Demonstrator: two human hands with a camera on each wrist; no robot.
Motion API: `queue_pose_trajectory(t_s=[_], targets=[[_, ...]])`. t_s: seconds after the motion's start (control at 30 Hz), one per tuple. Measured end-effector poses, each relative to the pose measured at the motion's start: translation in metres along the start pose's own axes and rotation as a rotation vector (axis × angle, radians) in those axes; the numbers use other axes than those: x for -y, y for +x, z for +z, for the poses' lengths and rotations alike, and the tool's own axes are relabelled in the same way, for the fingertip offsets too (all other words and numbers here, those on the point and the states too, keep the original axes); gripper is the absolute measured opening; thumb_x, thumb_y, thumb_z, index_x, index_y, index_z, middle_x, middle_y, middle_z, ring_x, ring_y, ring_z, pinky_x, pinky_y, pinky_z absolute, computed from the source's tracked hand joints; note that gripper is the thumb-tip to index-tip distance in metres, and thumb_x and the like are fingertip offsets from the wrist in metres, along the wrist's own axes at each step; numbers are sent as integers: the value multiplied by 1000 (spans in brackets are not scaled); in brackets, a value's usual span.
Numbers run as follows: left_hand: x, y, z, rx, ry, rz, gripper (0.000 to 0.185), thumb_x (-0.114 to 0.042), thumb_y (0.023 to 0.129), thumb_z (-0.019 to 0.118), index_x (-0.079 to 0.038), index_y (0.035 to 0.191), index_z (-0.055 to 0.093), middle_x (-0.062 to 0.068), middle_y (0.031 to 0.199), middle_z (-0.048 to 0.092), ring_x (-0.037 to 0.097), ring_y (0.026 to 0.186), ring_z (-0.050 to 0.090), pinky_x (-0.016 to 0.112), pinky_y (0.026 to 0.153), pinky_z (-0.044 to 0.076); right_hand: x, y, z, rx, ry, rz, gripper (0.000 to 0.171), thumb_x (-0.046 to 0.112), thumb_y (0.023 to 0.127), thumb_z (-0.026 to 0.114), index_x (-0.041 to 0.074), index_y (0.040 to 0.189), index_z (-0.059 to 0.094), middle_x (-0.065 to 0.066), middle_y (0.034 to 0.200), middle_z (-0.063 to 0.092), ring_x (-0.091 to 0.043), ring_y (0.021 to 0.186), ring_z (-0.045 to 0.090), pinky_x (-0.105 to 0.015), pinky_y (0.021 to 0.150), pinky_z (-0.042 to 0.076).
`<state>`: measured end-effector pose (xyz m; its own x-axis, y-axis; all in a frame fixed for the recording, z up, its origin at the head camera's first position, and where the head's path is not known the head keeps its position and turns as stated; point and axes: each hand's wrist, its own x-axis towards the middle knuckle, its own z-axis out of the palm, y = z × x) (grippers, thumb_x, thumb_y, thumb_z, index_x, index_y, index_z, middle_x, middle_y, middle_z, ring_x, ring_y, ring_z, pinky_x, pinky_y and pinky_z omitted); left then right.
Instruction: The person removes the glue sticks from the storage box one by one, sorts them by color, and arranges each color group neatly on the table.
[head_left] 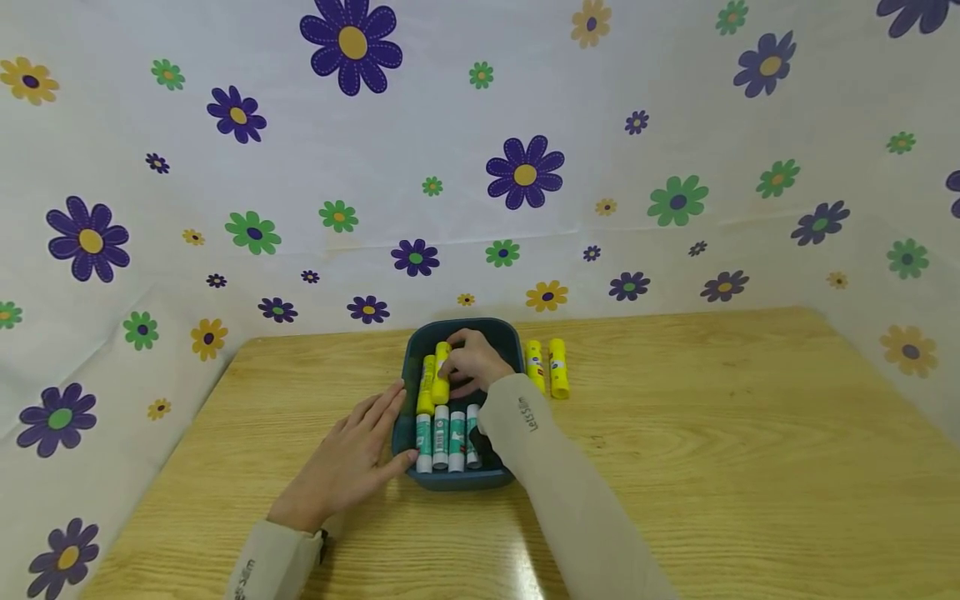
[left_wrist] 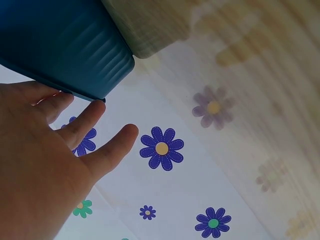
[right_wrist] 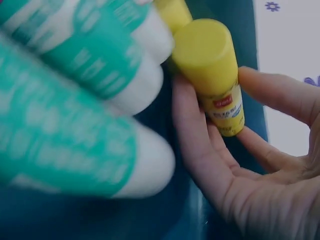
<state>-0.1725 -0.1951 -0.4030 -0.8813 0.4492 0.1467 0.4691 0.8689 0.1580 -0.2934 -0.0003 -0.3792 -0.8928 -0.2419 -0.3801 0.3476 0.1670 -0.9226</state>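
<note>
A dark teal plastic bin point(head_left: 461, 482) stands on the table with glue sticks in it. Inside its far half, my right hand point(head_left: 477, 360) grips a yellow glue stick point(head_left: 440, 390) between thumb and fingers. Another yellow glue stick point(head_left: 425, 387) lies just left of it. Several green-and-white glue sticks point(head_left: 457, 442) lie side by side in the near half, partly covered by the right sleeve. My left hand point(head_left: 348, 458) has its fingers extended, with the fingertips touching the left rim of the bin; the left wrist view shows them along the bin's ribbed wall point(left_wrist: 65, 45).
Two more yellow glue sticks, one nearer the bin point(head_left: 535, 362) and one farther right point(head_left: 558, 368), lie on the wooden table point(head_left: 720, 450) to the right of the bin. Behind the table hangs a white cloth point(head_left: 442, 125) printed with flowers.
</note>
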Motion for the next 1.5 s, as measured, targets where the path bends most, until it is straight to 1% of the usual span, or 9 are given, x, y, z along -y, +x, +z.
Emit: queue_pose_trajectory(t_s=[0.23,0.47,0.6,0.77,1.0,1.2,1.4,1.5], targets=[[-1,1,-1,3,1,-7,79,-58,88,43,-10,146,20,0,152,13,29,132,24,57,98,29,12,-7,-8,3,17,-72,61,-5,78,63,11,133,41,-17,106,54,-30,82,60,-45,68,53],[2,0,0,-6,19,-3,79,-59,88,42,-10,146,20,2,151,15,31,132,24,56,98,30,25,-19,-22,9,39,-121,59,-4,78,63,13,131,43,-16,110,52,-28,79,58,-44,68,53],[2,0,0,-2,13,-14,80,-59,87,42,-10,146,20,1,152,14,31,132,24,57,98,29,29,-23,-30,10,46,-140,58,-5,79,63,13,130,42,-17,112,51,-28,80,58,-42,67,54],[0,-1,1,5,-3,-22,80,-59,87,43,-10,146,21,1,152,14,30,132,24,58,97,29,31,-27,-39,-3,37,-161,60,-4,79,64,14,131,41,-16,115,52,-29,86,59,-41,66,54],[0,0,2,-5,4,-19,80,-59,87,43,-10,146,20,1,152,13,30,132,24,57,98,29,33,-39,-53,-13,27,-188,58,-1,80,64,17,131,42,-15,118,48,-31,95,57,-42,71,53],[0,-1,2,-11,2,-13,80,-59,87,42,-11,146,20,-1,152,13,29,132,24,56,99,29,31,-45,-65,-32,8,-202,59,0,80,65,17,132,42,-15,119,48,-32,97,57,-40,70,54],[1,-1,1,-8,6,-8,80,-61,87,40,-11,146,19,-1,152,13,29,133,24,55,99,28,27,-49,-77,-35,13,-209,60,-2,80,65,15,133,41,-17,119,47,-34,99,55,-42,71,53],[1,0,1,-10,15,-4,80,-61,88,40,-11,146,19,0,152,13,28,133,23,55,100,28,25,-52,-83,-43,-3,-223,62,-1,80,64,15,134,39,-18,120,46,-34,100,55,-41,71,53]])
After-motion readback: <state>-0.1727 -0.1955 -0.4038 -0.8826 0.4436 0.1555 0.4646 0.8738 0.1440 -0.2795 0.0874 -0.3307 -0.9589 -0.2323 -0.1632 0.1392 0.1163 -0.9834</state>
